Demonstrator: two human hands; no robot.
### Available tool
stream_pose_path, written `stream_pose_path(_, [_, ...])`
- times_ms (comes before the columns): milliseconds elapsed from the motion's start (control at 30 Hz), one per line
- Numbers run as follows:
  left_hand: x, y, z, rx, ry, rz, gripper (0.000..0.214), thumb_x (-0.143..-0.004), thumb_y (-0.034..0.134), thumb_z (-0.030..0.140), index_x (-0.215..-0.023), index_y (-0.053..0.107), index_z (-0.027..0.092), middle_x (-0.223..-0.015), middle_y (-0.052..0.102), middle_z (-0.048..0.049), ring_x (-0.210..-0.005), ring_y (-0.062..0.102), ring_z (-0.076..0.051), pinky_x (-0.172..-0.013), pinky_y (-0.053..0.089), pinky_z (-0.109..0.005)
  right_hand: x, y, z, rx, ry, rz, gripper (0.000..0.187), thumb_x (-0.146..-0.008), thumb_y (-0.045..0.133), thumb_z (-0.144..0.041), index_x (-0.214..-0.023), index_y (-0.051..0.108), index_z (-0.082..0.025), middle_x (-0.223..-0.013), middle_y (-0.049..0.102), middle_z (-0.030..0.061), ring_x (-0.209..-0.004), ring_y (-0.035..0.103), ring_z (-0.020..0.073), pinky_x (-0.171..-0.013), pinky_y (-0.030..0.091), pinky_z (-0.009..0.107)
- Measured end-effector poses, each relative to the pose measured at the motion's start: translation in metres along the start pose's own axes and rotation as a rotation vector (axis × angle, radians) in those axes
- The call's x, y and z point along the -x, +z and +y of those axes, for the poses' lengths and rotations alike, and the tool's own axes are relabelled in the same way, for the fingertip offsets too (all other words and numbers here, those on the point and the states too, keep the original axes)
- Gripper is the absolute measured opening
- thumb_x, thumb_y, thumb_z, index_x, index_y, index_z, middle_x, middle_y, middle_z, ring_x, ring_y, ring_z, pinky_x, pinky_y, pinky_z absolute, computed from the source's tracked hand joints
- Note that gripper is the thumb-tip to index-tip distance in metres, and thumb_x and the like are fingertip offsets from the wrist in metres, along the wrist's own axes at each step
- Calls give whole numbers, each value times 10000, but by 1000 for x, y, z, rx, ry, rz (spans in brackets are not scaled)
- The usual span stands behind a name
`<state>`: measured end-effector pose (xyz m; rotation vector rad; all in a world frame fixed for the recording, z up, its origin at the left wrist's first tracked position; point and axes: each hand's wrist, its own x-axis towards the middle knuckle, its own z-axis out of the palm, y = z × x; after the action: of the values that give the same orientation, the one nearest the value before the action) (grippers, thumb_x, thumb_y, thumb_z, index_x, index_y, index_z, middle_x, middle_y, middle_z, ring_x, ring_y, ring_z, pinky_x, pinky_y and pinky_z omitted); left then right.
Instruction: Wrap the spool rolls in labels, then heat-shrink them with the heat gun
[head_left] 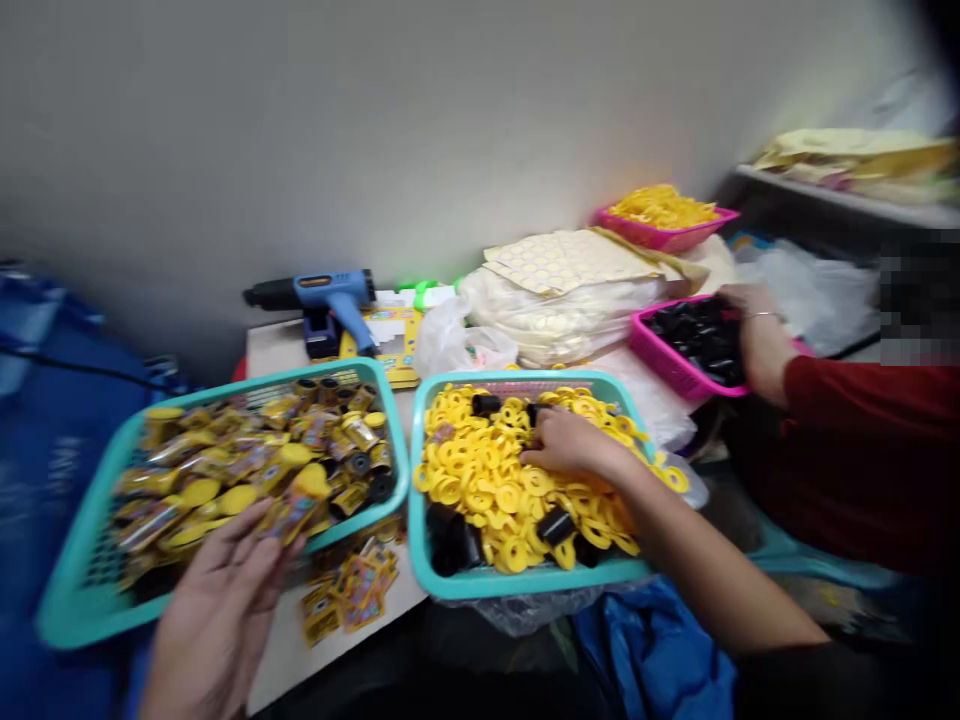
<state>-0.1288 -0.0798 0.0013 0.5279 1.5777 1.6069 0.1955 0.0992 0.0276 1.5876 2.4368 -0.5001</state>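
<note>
My right hand [570, 445] rests palm down in a teal plastic basket [525, 582], among yellow plastic rings [480, 470], with short black caps [556, 525] lying between them. My left hand [217, 620] is at the lower left, fingers apart and blurred, just in front of a second teal basket [75, 620]. That basket holds yellow-and-black packaged items [225, 465], and one packet [300, 500] lies close to my fingertips. Several loose printed packets [352, 590] lie on the table [300, 650] below it.
A co-worker's hand [761, 340] and red sleeve [855, 440] reach into a pink basket [675, 370] of black caps. Behind stand a blue-and-black heat gun [330, 290], white plastic bags [555, 325] and a pink basket [645, 235] of yellow pieces, against a grey wall.
</note>
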Motion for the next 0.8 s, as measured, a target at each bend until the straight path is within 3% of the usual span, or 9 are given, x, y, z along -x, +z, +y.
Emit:
stream_pose_path(100, [2, 6, 6, 80, -23, 27, 471, -528, 868, 369, -921, 653, 221, -899, 738, 5, -802, 694, -139, -732, 581, -201, 1, -1, 2, -23, -28, 19, 314, -773, 626, -436, -655, 700, -154, -851, 690, 134, -820, 636, 265, -688, 433, 319])
stream_pose_path(200, [-8, 9, 15, 36, 55, 22, 478, -554, 846, 378, -942, 644, 186, -903, 731, -38, -853, 694, -183, -776, 582, -276, 7, -9, 10, -132, 27, 133, 319, -775, 610, -491, -720, 641, -178, -721, 676, 65, -645, 607, 200, -567, 399, 288])
stream_pose_path(300, [-26, 8, 29, -137, 324, 68, 461, -658, 763, 383, -1057, 641, 186, -1206, 655, -101, -1127, 611, -259, -947, 513, -379, 22, -17, 11, -396, 50, 371, 327, -740, 652, -509, -810, 607, -193, -722, 666, 39, -628, 584, 180, -542, 400, 274])
stream_pose_path(367, [-32, 2, 32, -336, 574, 199, 506, -681, 743, 354, -1152, 618, 219, -1391, 527, -87, -1283, 488, -258, -1047, 424, -373, 36, -17, 5, -584, -6, 481, 345, -739, 670, -499, -910, 629, -202, -796, 675, 43, -678, 588, 181, -582, 434, 282])
stream_pose_path(433, [-28, -8, 25, -537, 686, 238, 409, -744, 680, 378, -1122, 639, 226, -1328, 579, -67, -1238, 524, -236, -1019, 437, -341, 53, -11, -4, -777, -74, 534, 371, -765, 666, -489, -1024, 647, -223, -893, 679, 51, -710, 592, 173, -629, 469, 294])
stream_pose_path(533, [-5, -24, -6, -823, 502, -16, 286, -827, 535, 451, -890, 703, 228, -960, 723, -39, -931, 658, -207, -862, 507, -312, 76, 8, -15, -1081, -126, 502, 405, -806, 653, -477, -1147, 637, -258, -1093, 661, 79, -769, 625, 176, -662, 519, 303])
stream_pose_path(600, [9, -29, -36, -911, 406, -125, 258, -769, 585, 455, -796, 715, 234, -875, 732, -46, -870, 664, -230, -835, 509, -331, 87, 25, -21, -1237, -125, 466, 401, -793, 687, -451, -1148, 636, -273, -1123, 660, 84, -806, 645, 188, -660, 544, 303])
stream_pose_path(700, [17, -29, -72, -974, 339, -125, 272, -667, 665, 434, -829, 717, 221, -902, 727, -83, -928, 643, -284, -863, 491, -390, 95, 46, -29, -1367, -102, 451, 363, -719, 774, -406, -1032, 667, -256, -1033, 690, 76, -761, 654, 180, -637, 556, 290])
stream_pose_path(800, [12, -28, -87, -1002, 278, -110, 199, -701, 616, 406, -736, 685, 223, -814, 714, -63, -823, 649, -252, -792, 500, -359, 96, 59, -38, -1431, -60, 443, 358, -694, 800, -394, -993, 680, -238, -1028, 689, 71, -707, 641, 153, -622, 544, 274])
